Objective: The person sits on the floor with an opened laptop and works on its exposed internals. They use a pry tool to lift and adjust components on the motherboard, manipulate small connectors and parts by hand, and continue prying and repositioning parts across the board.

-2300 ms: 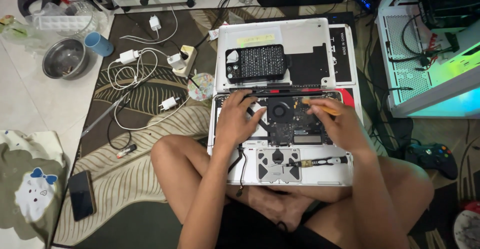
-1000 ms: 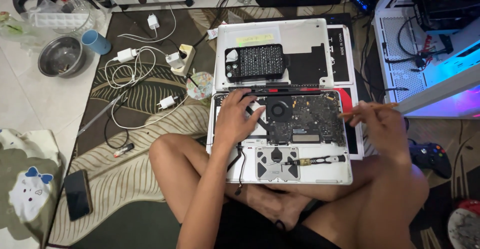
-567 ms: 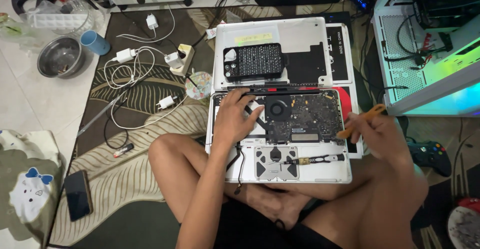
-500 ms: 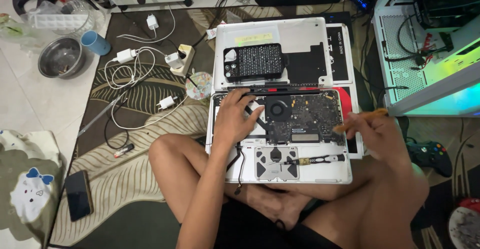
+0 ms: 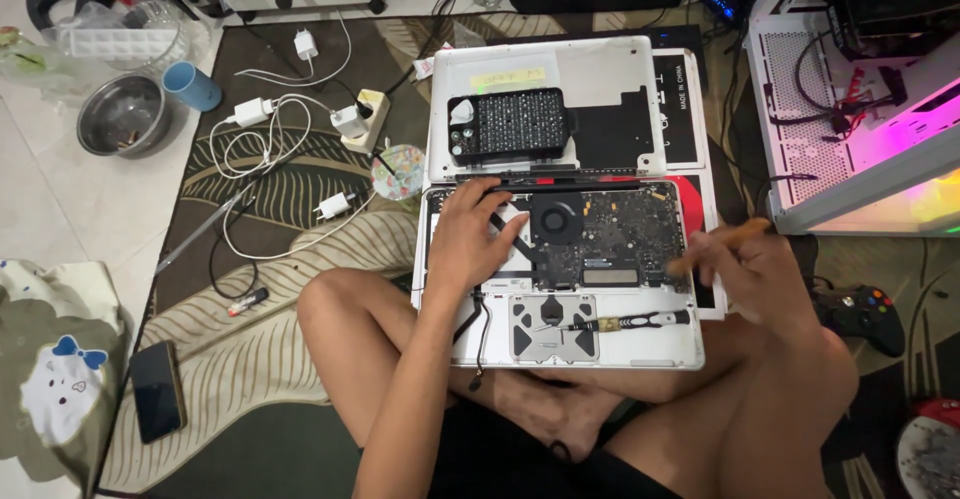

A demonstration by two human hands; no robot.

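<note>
The opened laptop (image 5: 560,269) lies across the person's crossed legs, its circuit board bared. The left hand (image 5: 480,239) lies flat on the left part, fingers spread, steadying it. The right hand (image 5: 745,269), blurred at the right edge, is closed on a thin orange-tipped tool (image 5: 740,231). By my reading, inner parts are being worked loose, which calls for a steady tip. A black screwdriver (image 5: 625,322) rests beside the trackpad. Farther off, the black bit case (image 5: 507,125) shows rows of bits; the steel bowl (image 5: 122,116) at far left holds something too small to tell.
</note>
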